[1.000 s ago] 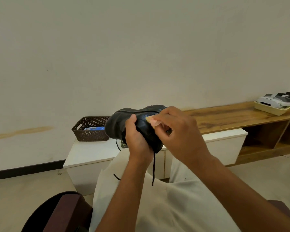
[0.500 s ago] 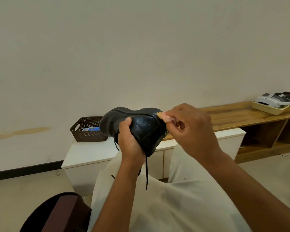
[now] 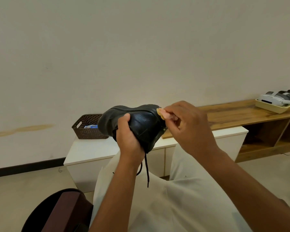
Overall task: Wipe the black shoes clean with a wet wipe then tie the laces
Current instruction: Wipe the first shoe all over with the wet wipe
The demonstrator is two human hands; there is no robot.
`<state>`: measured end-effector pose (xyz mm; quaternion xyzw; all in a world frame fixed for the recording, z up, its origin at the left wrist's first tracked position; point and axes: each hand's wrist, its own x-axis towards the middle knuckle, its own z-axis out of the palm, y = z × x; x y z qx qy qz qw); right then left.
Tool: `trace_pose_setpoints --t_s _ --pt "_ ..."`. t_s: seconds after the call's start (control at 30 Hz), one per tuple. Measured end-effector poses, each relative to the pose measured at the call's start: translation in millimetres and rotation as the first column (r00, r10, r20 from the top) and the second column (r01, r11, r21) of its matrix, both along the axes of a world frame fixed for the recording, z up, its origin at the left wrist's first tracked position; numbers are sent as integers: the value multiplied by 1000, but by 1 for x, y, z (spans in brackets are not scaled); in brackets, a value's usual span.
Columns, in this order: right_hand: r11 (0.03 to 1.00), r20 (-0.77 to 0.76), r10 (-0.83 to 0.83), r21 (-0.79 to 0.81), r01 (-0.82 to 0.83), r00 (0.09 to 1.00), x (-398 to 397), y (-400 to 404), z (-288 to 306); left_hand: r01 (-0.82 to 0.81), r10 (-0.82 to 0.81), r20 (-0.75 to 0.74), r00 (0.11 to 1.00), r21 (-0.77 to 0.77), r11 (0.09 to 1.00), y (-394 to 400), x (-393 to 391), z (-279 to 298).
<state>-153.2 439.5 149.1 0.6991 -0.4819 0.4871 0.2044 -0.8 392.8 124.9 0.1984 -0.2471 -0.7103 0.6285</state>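
while the person sits with pale trousers [image 3: 182, 203] nearest the camera, a loose lace [image 3: 147, 171] dangles below the left hand [image 3: 130, 139], whose curled fingers and thumb grip the black shoe [image 3: 141, 121] from underneath. just right of it, touching the shoe's upper edge, the right hand [image 3: 189, 128] pinches a soiled wet wipe [image 3: 162, 113] between curled fingers. beyond the hands stands a white worktop [image 3: 90, 149] carrying a brown basket [image 3: 87, 129].
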Motion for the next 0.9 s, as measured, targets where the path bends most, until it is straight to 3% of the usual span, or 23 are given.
trace_pose_setpoints --t_s 0.23,0.47,0.9 --pt "999 12 18 -41 -18 1000 7 0 -51 -42 47 -93 995 49 998 -6 7 7" --pt "972 115 56 -234 -28 992 22 -2 -9 21 -22 -76 997 -24 999 1 2 12" --pt "997 143 35 -77 -24 989 14 1 -41 22 -7 -134 991 114 993 -5 9 -3"
